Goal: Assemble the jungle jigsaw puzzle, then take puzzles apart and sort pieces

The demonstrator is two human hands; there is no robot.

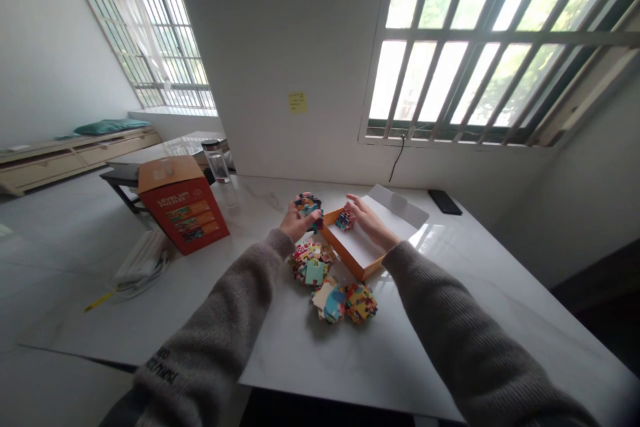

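Observation:
My left hand [299, 219] is closed around a bunch of jigsaw puzzle pieces [309, 203], held just left of an open orange box [364, 269] with a white inside. Over the box is my right hand [366, 215], its fingers stretched out and apart. A small cluster of dark, multicoloured puzzle pieces [344, 220] sits at the box's far left corner, right by those fingertips; whether they touch is unclear. In front of the box lie a heap of mixed pieces [313, 263], a pale and blue pile [329, 301] and a yellow-orange pile [361, 303].
A red puzzle carton [193, 210] stands at the left, with a glass bottle [218, 163] behind it. A white power strip with a cable [137, 263] lies nearby. The box's white flap [397, 207] is folded back. A black phone [445, 202] rests at the far right.

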